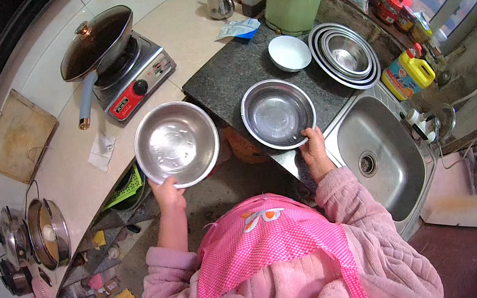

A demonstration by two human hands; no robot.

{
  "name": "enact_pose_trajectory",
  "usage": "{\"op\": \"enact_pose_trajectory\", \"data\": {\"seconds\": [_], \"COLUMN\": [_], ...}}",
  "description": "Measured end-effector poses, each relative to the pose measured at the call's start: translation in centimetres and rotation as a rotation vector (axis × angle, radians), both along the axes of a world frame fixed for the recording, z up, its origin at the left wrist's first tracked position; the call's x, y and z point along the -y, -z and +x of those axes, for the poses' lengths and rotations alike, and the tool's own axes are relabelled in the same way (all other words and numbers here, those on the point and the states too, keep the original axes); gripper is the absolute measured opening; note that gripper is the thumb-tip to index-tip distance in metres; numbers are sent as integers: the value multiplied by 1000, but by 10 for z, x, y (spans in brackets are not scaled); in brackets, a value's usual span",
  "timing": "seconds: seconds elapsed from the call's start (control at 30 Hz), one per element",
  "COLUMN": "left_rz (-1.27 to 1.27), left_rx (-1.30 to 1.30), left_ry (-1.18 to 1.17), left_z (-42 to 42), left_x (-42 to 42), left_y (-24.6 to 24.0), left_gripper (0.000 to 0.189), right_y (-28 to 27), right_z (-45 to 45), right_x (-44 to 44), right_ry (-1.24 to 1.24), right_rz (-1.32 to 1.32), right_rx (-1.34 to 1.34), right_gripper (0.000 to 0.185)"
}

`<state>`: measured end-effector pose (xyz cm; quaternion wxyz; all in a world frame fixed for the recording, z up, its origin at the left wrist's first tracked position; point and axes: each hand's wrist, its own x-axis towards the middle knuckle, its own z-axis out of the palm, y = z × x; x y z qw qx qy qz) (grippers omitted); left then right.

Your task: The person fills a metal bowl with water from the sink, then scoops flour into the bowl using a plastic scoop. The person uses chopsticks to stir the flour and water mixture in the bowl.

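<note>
My left hand (168,195) grips the near rim of a stainless steel bowl (177,144), held level over the gap beside the pale counter. My right hand (314,148) holds the lower right rim of a second steel bowl (279,113), over the dark stone counter. Whether that bowl rests on the stone, I cannot tell. Drops of liquid show inside the left bowl. Behind the right bowl stands a white bowl (290,53), and nested steel bowls (345,55) lie to its right.
A portable gas stove (135,86) bears a lidded pan (97,42) with a protruding handle. At right are a steel sink (380,154) and a yellow jug (407,72). A green utensil container (293,4) stands at the back. A wooden board (21,136) leans at left.
</note>
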<state>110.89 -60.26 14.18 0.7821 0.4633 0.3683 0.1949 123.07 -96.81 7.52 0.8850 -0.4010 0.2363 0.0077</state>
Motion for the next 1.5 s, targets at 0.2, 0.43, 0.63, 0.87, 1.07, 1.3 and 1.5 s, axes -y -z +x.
{"op": "enact_pose_trajectory", "data": {"seconds": [0.2,0.43,0.63,0.87,1.07,1.3,1.5], "left_rz": [-106,-317,-443,-590,-597,-495,-317], "left_rx": [24,-93,-162,-186,-199,-185,-191], "left_ry": [272,510,636,676,703,714,710], "left_z": [34,75,94,102,105,98,90], "left_x": [51,141,207,236,237,233,223], "left_y": [-11,-15,8,31,27,22,21], "left_gripper": [73,79,73,76,71,68,64], "right_y": [-51,-115,-126,-118,-119,-133,-142], "right_z": [-1,-16,-35,-48,-46,-35,-32], "right_x": [30,84,124,151,167,169,166], "right_ry": [-40,41,103,198,225,263,243], "right_rz": [-46,-241,-410,-505,-551,-583,-648], "right_rx": [140,164,113,79,132,170,195], "right_gripper": [27,22,17,15,15,23,23]}}
